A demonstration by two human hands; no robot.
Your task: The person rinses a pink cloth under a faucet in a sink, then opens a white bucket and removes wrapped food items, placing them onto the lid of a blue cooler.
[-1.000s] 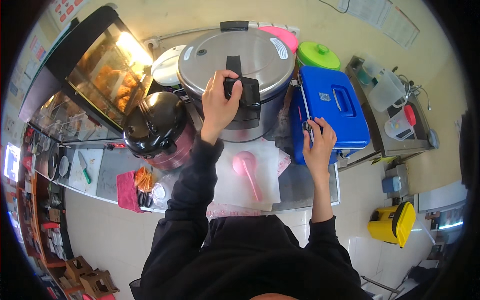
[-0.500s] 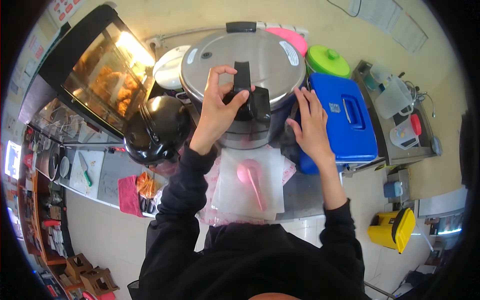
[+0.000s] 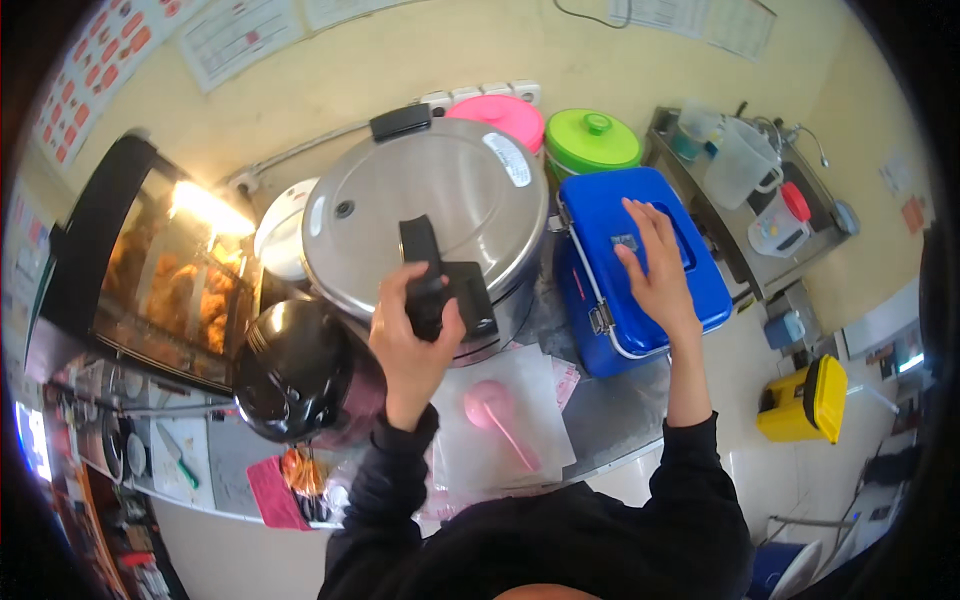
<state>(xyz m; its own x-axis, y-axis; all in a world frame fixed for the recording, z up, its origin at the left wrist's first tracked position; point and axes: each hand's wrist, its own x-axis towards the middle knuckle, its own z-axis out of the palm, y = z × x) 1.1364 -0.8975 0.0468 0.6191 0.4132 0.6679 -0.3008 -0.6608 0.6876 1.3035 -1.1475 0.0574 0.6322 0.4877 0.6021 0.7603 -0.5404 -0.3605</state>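
Note:
A large round rice cooker with a brushed steel lid [image 3: 400, 190] stands in front of me, its lid down. My left hand [image 3: 412, 345] is at the black handle [image 3: 470, 300] on the lid's near edge, thumb and forefinger on either side of it; the other fingers are partly hidden. My right hand [image 3: 660, 275] is held over the blue cooler box [image 3: 630, 210] with its fingers stretched and holds nothing; whether it touches the box I cannot tell. Nearer me, a pink scoop with a long handle [image 3: 490, 405] lies on white paper sheets [image 3: 455, 450].
A lit glass cabinet of fried food [image 3: 170, 270] and a shiny black lidded pot [image 3: 295, 370] stand on the left. Behind are a pink lid [image 3: 500, 118] and a green lid [image 3: 595, 140]. To the right are a sink counter with jugs [image 3: 740, 165] and a yellow bin [image 3: 805, 400].
The view has swung, so the cooker sits lower and further left in it. My right hand has left the cooker's rim and moved over the cooler box. My left hand stays at the handle.

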